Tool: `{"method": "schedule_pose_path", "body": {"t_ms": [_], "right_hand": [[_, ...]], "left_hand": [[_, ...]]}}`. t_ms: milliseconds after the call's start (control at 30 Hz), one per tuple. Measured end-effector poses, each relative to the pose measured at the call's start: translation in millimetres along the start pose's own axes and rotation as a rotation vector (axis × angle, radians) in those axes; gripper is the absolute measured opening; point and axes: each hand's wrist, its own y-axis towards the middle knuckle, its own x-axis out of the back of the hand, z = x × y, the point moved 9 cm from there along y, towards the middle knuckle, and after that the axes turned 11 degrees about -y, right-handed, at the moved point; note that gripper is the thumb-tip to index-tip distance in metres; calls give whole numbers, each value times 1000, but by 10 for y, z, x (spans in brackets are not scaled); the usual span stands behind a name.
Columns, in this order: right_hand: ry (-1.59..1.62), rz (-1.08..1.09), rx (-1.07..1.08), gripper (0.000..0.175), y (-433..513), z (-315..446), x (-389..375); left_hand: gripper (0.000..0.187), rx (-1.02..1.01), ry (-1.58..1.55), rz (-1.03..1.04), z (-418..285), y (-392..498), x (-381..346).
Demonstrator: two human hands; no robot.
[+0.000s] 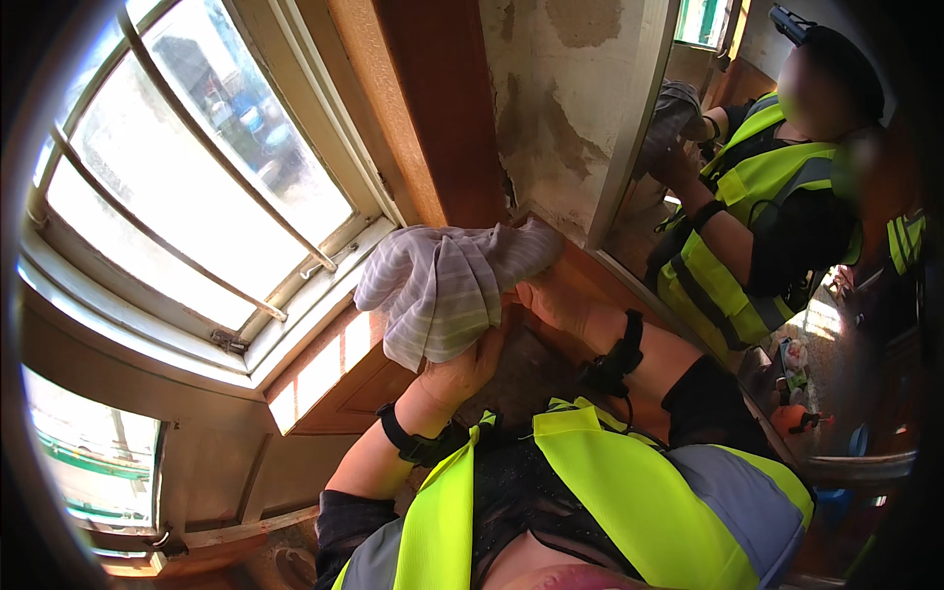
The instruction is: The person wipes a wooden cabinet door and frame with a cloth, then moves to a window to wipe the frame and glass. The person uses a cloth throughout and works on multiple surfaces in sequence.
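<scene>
A grey striped cloth (442,280) hangs bunched in front of me, just right of the window sill. My left hand (461,372) grips its lower edge, with the fingers mostly hidden in the folds. On the other side, my right hand (553,299) holds the narrower end, which is gathered up towards the wall corner. Behind the cloth stands a reddish-brown wooden post (442,110). Whether the cloth touches the wood cannot be told.
To the left is a window with metal bars (221,155) and a pale sill (317,287). Sunlight falls on a wooden ledge (324,376) below. A large framed mirror (634,133) on the right reflects me. Plaster peels from the wall (568,103) between post and mirror.
</scene>
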Motion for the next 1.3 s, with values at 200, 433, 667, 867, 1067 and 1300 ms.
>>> {"method": "schedule_pose_path", "body": {"t_ms": [200, 433, 667, 867, 1067, 1300], "right_hand": [[177, 15, 152, 40, 161, 353, -116], [226, 25, 341, 42, 66, 777, -293], [-497, -552, 522, 39, -52, 823, -76], [-1252, -785, 422, 37, 108, 387, -218], [-1455, -883, 776, 43, 608, 482, -283], [-1515, -913, 995, 40, 653, 1652, -843]], "left_hand": [[46, -150, 159, 76, 14, -308, -29], [52, -43, -62, 542, 177, -797, -102], [55, 97, 81, 549, 51, -1325, 729], [47, 163, 162, 423, 54, -1654, 1229], [58, 178, 205, 421, 75, -1679, 1361], [53, 196, 231, 404, 225, -1433, 1396]]}}
